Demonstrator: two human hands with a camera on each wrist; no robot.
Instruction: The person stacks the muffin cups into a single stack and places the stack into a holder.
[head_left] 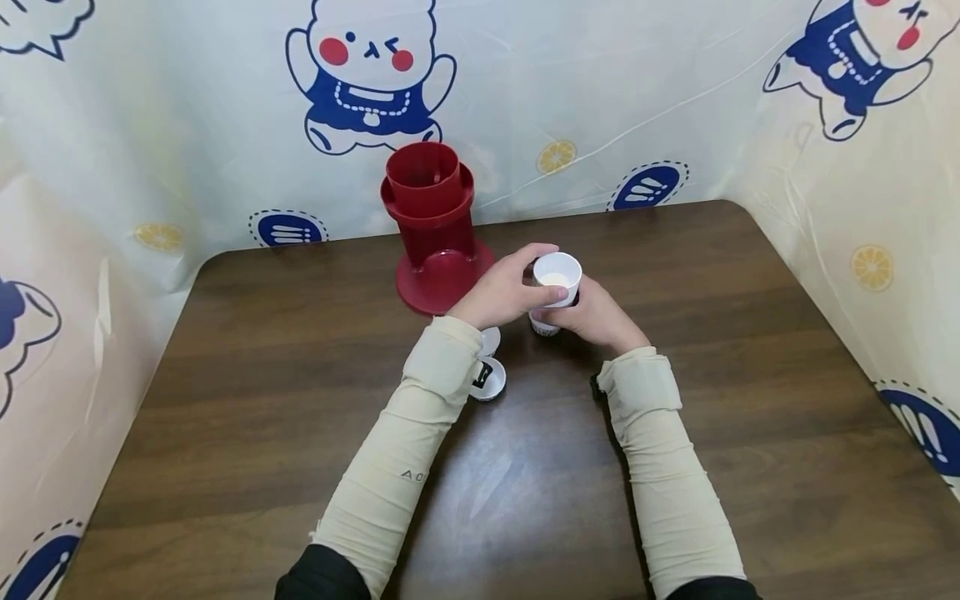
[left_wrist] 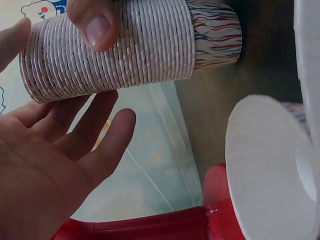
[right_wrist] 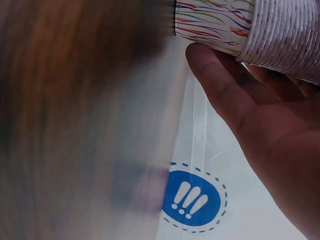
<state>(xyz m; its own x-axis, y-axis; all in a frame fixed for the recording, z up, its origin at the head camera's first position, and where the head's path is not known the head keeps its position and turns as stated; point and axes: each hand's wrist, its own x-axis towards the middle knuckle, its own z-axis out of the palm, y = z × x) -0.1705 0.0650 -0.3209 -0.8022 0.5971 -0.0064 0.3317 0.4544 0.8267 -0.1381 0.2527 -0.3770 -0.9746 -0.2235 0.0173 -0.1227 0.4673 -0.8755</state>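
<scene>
Both hands hold a stack of white paper cups [head_left: 557, 271], its open mouth tilted toward the head camera. The left hand [head_left: 498, 292] grips it at the rim, thumb in front. Lower on the stack, the right hand [head_left: 596, 318] has its thumb and fingers round the side. In the left wrist view, the many nested rims of the stack [left_wrist: 150, 50] show, with a colourful line pattern on the lowest cup. Two white paper cups [head_left: 491, 382] stand beside the left wrist, partly covered by it; one white cup [left_wrist: 260, 165] fills the right of the left wrist view.
A red cylindrical holder [head_left: 431, 217] on a round base stands at the back of the brown wooden table [head_left: 262, 400], just beyond the left hand. A white printed curtain [head_left: 600, 83] hangs close behind and on both sides.
</scene>
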